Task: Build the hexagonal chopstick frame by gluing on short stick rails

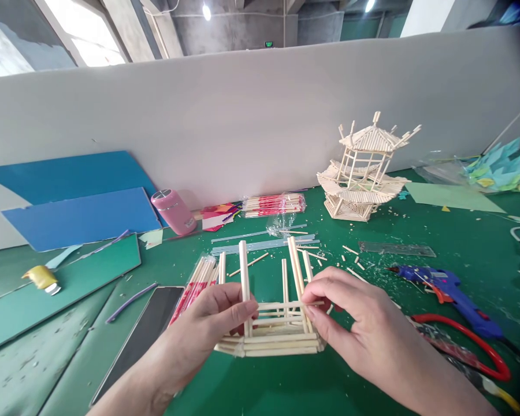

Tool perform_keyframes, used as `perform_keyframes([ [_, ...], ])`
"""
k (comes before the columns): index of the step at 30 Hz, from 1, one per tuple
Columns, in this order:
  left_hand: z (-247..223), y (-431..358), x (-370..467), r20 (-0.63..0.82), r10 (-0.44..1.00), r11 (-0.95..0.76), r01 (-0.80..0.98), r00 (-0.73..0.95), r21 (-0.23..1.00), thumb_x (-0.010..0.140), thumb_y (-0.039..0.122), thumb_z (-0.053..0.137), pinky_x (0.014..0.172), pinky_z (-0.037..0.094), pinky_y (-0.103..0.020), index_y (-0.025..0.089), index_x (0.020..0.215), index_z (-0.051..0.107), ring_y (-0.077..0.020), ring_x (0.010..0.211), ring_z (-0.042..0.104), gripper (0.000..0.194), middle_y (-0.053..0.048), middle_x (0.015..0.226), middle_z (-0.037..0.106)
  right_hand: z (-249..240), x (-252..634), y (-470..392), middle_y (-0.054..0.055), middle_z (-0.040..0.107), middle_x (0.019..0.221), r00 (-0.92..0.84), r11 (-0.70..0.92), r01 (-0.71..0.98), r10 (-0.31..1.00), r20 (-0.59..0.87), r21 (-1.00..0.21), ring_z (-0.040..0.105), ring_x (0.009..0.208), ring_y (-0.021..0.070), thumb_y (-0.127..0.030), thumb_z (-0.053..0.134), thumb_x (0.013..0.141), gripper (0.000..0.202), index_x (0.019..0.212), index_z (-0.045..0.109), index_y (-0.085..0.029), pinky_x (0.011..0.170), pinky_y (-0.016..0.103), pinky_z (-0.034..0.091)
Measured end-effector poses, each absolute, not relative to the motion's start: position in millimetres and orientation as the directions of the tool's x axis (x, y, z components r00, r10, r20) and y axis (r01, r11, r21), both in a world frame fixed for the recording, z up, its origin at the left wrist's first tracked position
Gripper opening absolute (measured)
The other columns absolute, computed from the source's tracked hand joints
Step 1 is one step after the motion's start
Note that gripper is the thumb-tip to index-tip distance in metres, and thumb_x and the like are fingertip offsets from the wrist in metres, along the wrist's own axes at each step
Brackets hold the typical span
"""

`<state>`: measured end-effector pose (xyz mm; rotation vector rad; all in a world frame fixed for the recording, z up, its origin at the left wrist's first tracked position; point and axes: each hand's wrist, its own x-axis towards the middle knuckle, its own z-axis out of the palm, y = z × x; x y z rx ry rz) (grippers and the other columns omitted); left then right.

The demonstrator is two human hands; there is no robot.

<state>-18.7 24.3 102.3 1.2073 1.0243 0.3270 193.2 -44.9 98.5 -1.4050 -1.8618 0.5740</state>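
A small frame of pale wooden sticks [281,346], with several upright posts on a layered base, stands between my hands. My left hand [219,315] is closed around the front left post, thumb and fingers pinching it. With thumb and fingertips pressed together, my right hand [351,315] grips the right end of a thin horizontal stick [277,305] that crosses the front posts. The stick's left end lies by my left thumb. My fingers partly hide the posts behind them.
A finished-looking stick pavilion [364,173] stands at the back right. On the right are a blue glue gun [450,289] and red-handled pliers [481,329]. Leftward lie a phone [141,341], packed sticks [195,283] and a pink bottle [173,212]. Glue sticks [264,244] are behind the frame.
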Motion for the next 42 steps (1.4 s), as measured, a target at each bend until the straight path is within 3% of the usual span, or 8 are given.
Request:
perform_keyframes([
  [22, 101.8, 23.2, -18.1, -0.466, 0.713, 0.356, 0.302, 0.523, 0.884, 0.077, 0.048, 0.059, 0.055, 0.031, -0.024, 0.015, 0.07, 0.056, -0.0101, 0.057, 0.044, 0.033, 0.003, 0.061, 0.053, 103.4, 193.9, -45.1, -0.005, 0.052, 0.08, -0.176, 0.268, 0.663, 0.963, 0.203, -0.699, 0.049, 0.071, 0.0098, -0.008, 0.046, 0.082, 0.016, 0.08, 0.05, -0.024, 0.063, 0.026, 0.04],
  [32, 105.2, 20.6, -18.8, -0.456, 0.725, 0.373, 0.261, 0.516, 0.89, 0.076, 0.039, 0.061, 0.056, 0.036, -0.024, 0.016, 0.069, 0.06, -0.0119, 0.057, 0.05, 0.024, 0.002, 0.06, 0.056, 105.4, 195.5, -43.9, -0.003, 0.054, 0.084, -0.245, 0.293, 0.691, 0.955, 0.166, -0.661, 0.051, 0.075, 0.0119, -0.01, 0.044, 0.085, 0.014, 0.083, 0.048, -0.023, 0.066, 0.027, 0.04],
  [37, 102.1, 15.9, -24.4, -0.436, 0.742, 0.362, 0.244, 0.509, 0.9, 0.076, 0.039, 0.062, 0.057, 0.037, -0.024, 0.015, 0.073, 0.061, -0.0125, 0.059, 0.049, 0.024, 0.001, 0.063, 0.056, 104.8, 205.2, -48.5, -0.003, 0.05, 0.078, -0.244, 0.296, 0.607, 0.953, 0.181, -0.738, 0.048, 0.068, 0.01, -0.018, 0.042, 0.088, 0.011, 0.079, 0.045, -0.023, 0.06, 0.023, 0.039],
  [42, 87.9, 7.4, -42.3, -0.362, 0.792, 0.277, 0.24, 0.491, 0.931, 0.081, 0.042, 0.056, 0.056, 0.035, -0.022, 0.015, 0.078, 0.059, -0.0127, 0.064, 0.048, 0.027, -0.001, 0.07, 0.056, 92.1, 230.8, -65.2, -0.002, 0.049, 0.077, -0.097, 0.222, 0.445, 0.975, 0.2, -0.867, 0.048, 0.068, 0.0105, -0.026, 0.047, 0.088, 0.007, 0.081, 0.048, -0.024, 0.059, 0.02, 0.042],
])
